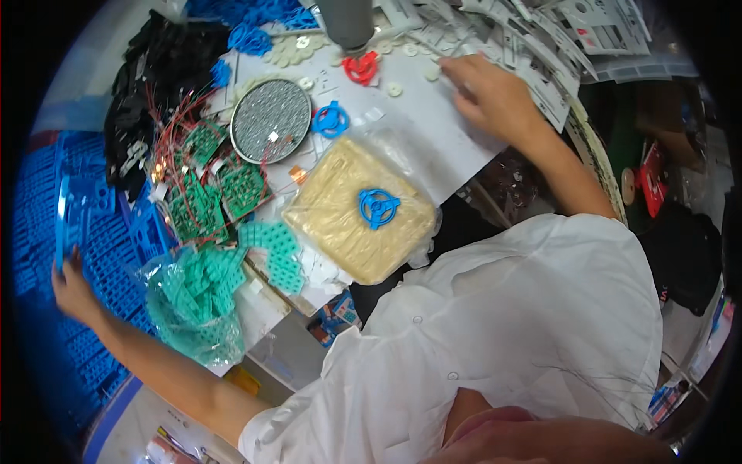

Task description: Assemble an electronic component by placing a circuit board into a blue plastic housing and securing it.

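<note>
At the far left, my left hand (75,292) is closed on the lower edge of a blue plastic panel (72,220), which stands upright above many similar blue mouldings. My right hand (487,94) is over the white worktop at the upper right, fingers partly stretched and nothing clearly in them. Beside its fingertips lies a small whitish disc (432,73). Between my arms sits a yellowish block wrapped in clear plastic (352,228), with a blue wheel-shaped piece (379,208) on top. Another blue wheel-shaped piece (331,119) and a red one (360,68) lie farther back.
A round tin of small metal parts (271,121) stands beside green circuit boards (197,205) with red wires. A clear bag (197,309) holds turquoise perforated pieces. White panels (533,54) are piled at the back right. A grey cylindrical object (345,23) stands behind the red piece.
</note>
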The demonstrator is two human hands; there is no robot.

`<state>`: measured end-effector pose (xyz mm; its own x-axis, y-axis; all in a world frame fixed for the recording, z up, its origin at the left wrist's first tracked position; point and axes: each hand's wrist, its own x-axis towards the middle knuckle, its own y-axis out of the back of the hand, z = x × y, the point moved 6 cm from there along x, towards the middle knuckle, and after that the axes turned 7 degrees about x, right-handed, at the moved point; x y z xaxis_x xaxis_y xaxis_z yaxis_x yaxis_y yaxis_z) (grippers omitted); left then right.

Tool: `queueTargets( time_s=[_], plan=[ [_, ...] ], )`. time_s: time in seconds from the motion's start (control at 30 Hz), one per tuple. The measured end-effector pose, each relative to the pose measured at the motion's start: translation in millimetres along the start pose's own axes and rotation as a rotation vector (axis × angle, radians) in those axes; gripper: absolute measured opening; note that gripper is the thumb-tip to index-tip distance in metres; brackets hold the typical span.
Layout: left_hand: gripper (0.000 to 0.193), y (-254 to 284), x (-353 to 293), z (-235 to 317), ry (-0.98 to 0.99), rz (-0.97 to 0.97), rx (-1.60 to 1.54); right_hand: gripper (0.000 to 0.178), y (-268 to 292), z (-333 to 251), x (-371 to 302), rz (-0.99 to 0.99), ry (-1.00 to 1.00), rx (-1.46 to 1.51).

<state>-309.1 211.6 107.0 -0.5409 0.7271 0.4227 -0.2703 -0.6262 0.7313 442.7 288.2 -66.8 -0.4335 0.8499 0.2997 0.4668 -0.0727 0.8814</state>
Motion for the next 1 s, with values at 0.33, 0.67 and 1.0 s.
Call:
queueTargets(
  time_s=[0.33, 0.67, 1.0],
  plan=[
    [0.029, -65, -380, 192, -0.481, 0.063, -0.388, 0.043, 45, -23, -5, 0.317, 0.188, 0.26],
    [0.042, -139, -491, 193, -0.219, -0.342, -0.386, 0.046, 54, 53, 14, 0.569, -0.271, 1.272],
    [0.08, -150, -478, 177, 0.443, -0.487, -0.862, 0.036, 40, 39, 28, 0.262, -0.395, 1.406]
  ],
)
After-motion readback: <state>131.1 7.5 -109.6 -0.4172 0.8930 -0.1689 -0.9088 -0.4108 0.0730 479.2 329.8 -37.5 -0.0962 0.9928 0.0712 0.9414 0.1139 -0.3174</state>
